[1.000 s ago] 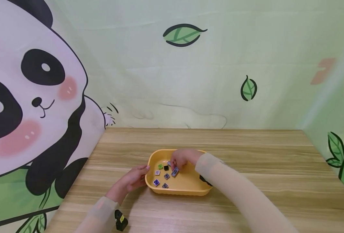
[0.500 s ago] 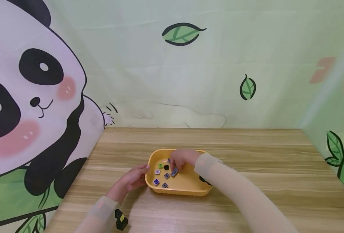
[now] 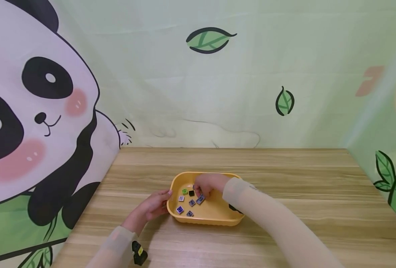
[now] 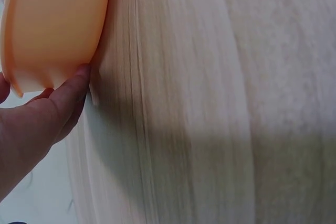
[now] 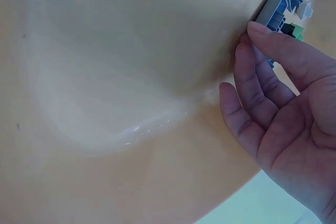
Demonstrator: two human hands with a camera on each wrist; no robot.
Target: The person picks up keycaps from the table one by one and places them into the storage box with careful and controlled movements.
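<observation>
A yellow plastic tray [image 3: 208, 222] stands on the wooden table with several small toy bricks inside. My left hand [image 3: 155, 204] grips its left end, thumb at the rim; in the left wrist view the fingers of that hand [image 4: 39, 121] lie against the outer wall. Inside the tray, my right hand [image 3: 210, 182] reaches down with curled fingers beside a long grey brick [image 3: 200, 200]. In the right wrist view the thumb tip lies right by the grey brick [image 5: 272, 12]; whether it touches or anything is pinched behind the fingers is hidden.
Left of the right hand lie a green brick [image 3: 184, 191], a black brick [image 3: 191, 193], a white brick [image 3: 181, 198], a blue brick [image 3: 180, 210] and small grey ones. The tray's walls surround them. A printed cloth backdrop [image 3: 251, 74] rises behind the table [image 3: 305, 175].
The long grey brick has shifted and turned slightly at the right fingertips. My right hand has moved a little left and down. My left hand stays on the tray.
</observation>
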